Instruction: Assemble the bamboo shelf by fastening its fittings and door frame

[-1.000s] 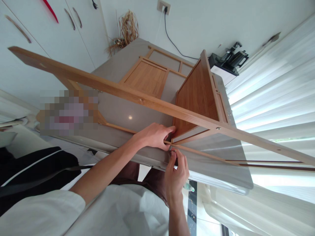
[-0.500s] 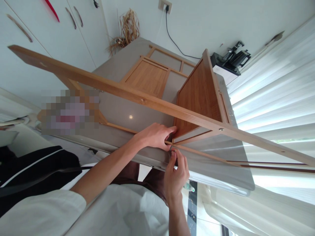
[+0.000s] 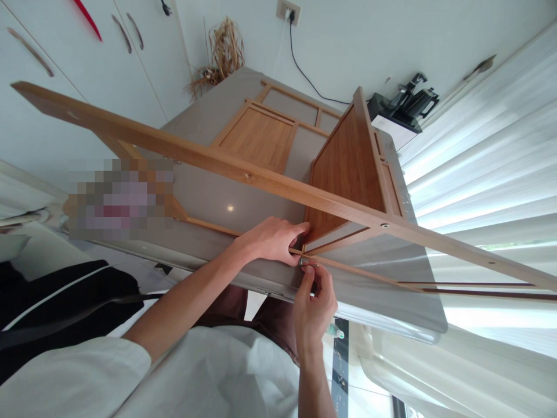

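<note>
My left hand [image 3: 276, 241] is closed round the lower wooden rail [image 3: 343, 268], close to where it meets an upright slatted wood panel [image 3: 343, 165]. Its thumb and fingertips touch the panel's bottom corner. Just to the right, my right hand [image 3: 315, 296] pinches a small bent metal hex key [image 3: 303, 262] against the near side of that rail. Its tip and the hole it meets are too small to make out. A long wooden beam [image 3: 243, 174] slants across above both hands, with a metal fitting [image 3: 384, 225] in it.
All the wooden parts rest on a grey table [image 3: 243, 200]. A second flat panel [image 3: 256, 136] lies at the back. Dried stalks [image 3: 228, 49] stand in the far corner, with a black kettle [image 3: 423, 103] at back right. A blurred patch covers the left end.
My right hand has turned slightly, its fingers lifting a little around the hex key. My left hand keeps its hold. The whole view has shifted slightly.
</note>
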A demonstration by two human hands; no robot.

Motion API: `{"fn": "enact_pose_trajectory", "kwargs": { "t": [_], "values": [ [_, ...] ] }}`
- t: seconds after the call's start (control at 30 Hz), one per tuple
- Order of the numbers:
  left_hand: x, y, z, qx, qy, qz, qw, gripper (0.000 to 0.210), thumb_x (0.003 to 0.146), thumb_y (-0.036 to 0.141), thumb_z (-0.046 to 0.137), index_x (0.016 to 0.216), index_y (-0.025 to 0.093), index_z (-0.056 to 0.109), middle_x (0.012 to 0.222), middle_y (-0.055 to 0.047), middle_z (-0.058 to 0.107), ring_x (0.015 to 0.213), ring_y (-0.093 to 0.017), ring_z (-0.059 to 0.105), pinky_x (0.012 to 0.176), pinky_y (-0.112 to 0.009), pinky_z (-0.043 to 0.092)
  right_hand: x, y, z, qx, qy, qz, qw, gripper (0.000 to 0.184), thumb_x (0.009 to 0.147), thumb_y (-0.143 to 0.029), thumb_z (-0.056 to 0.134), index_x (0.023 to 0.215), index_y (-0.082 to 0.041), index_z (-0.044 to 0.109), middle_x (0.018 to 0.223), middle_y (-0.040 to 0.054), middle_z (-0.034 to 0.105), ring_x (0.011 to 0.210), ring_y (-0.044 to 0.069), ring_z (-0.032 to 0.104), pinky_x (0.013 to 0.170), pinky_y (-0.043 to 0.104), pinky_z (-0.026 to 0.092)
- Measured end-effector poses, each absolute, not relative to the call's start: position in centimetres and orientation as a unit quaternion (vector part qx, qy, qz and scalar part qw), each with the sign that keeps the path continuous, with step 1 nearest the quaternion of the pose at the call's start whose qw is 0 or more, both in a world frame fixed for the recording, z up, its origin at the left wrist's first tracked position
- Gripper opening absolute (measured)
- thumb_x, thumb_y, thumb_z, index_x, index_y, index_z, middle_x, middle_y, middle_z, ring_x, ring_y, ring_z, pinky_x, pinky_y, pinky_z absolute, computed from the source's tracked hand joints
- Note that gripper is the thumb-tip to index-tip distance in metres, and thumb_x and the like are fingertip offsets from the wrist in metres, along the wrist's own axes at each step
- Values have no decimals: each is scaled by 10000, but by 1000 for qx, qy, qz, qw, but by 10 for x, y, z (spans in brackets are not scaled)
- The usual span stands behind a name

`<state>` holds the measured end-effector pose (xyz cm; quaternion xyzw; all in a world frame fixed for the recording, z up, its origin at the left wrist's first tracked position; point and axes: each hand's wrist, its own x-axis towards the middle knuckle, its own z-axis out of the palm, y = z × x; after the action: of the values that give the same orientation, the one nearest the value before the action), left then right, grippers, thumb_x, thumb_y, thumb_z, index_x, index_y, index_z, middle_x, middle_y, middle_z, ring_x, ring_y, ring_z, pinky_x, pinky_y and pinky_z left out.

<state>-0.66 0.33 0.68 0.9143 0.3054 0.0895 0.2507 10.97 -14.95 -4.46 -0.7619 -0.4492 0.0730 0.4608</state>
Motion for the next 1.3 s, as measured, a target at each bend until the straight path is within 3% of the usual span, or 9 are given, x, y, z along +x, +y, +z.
{"fn": "enact_pose_trajectory", "kwargs": {
  "t": [0.27, 0.6, 1.3],
  "values": [
    [-6, 4, 5, 914, 304, 94, 250, 366, 719, 458, 692, 965, 269, 497, 767, 64, 718, 651, -195, 676, 527, -305, 314, 111, -150, -42, -762, -438, 93, 469, 217, 991, -386, 550, 1088, -227, 661, 991, 30, 741, 872, 157, 702, 778, 263, 516],
    [-7, 3, 5, 915, 297, 109, 251, 348, 732, 462, 679, 950, 275, 482, 740, 71, 706, 635, -193, 665, 519, -307, 304, 111, -150, -49, -719, -542, -28, 434, 174, 1015, -244, 525, 1103, -200, 668, 979, 44, 718, 916, 147, 678, 835, 268, 511],
    [-6, 4, 7, 913, 303, 88, 259, 366, 746, 488, 677, 991, 273, 510, 749, 56, 711, 657, -203, 683, 518, -308, 305, 109, -152, -52, -709, -591, -59, 379, 215, 1017, -191, 518, 1162, -206, 676, 1044, 59, 711, 974, 145, 679, 864, 256, 532]
  ]
}}
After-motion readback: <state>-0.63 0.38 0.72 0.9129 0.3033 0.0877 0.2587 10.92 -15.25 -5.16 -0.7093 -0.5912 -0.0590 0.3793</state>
